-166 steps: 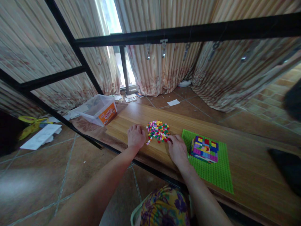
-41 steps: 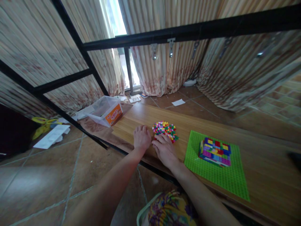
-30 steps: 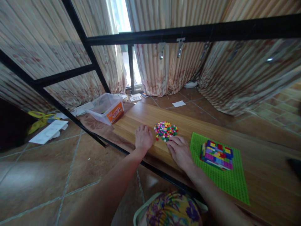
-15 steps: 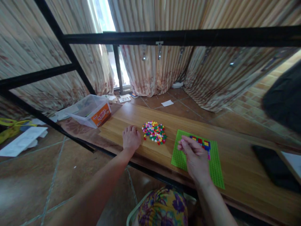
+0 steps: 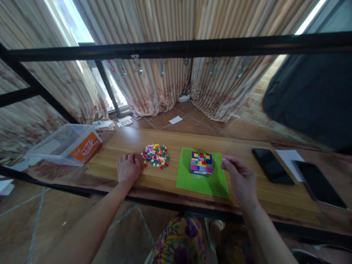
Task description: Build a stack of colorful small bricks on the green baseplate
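Note:
My left hand [image 5: 128, 169] rests palm down on the wooden board, its fingers loosely bent and slightly apart, with nothing visible in them. Just right of it lies a loose pile of small colourful toy bricks [image 5: 156, 155]. On a green baseplate [image 5: 187, 179] stands a low block [image 5: 201, 163] built from bricks of several colours. My right hand [image 5: 243, 179] hovers by the plate's right edge, thumb and fingertips pinched on a tiny pink brick [image 5: 224, 160]. Most of that brick is hidden by the fingertips.
A clear plastic box [image 5: 59, 146] with an orange label stands at the left. Beyond my right hand lie a black phone [image 5: 272, 166], white paper [image 5: 288, 161] and a second dark device [image 5: 320, 184]. A black metal bar [image 5: 176, 49] crosses above the board.
My view has turned to the right. The right hand has moved from above the baseplate to its right edge, uncovering the built block. My left hand stays beside the pile.

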The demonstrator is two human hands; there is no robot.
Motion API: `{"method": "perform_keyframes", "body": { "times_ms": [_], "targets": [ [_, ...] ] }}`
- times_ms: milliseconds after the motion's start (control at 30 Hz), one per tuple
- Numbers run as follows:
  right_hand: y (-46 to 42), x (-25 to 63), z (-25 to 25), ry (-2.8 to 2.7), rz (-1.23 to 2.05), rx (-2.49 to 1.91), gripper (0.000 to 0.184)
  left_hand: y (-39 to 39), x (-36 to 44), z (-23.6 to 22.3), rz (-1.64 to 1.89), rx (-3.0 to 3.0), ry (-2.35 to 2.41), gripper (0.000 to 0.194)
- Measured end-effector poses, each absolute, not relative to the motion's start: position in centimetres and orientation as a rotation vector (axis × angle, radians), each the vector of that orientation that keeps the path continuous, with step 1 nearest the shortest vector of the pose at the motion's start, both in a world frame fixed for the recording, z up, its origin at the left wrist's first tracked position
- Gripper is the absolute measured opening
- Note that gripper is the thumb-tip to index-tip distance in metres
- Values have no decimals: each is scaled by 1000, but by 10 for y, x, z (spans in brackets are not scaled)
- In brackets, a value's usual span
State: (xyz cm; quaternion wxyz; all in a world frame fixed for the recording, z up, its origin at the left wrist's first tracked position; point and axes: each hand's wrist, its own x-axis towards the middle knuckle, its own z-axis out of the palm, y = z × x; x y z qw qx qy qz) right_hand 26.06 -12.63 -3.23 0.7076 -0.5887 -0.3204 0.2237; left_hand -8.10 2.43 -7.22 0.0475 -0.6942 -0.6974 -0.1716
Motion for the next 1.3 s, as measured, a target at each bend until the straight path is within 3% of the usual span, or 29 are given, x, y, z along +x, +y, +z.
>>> {"method": "perform_keyframes", "body": {
  "times_ms": [267, 900, 1300],
  "targets": [
    [-121, 268, -43, -677, 602, -1361, 36, 26, -82, -71, -526, -2129, -2113, 42],
    [-117, 267, -49, -1342, 63, -1741, 30, 26, -80, -73, -522, -2127, -2125, 43],
    [-110, 262, -53, -1469, -14, -1726, 30, 24, -77, -75, -557, -2119, -2131, 40]
  ]
}}
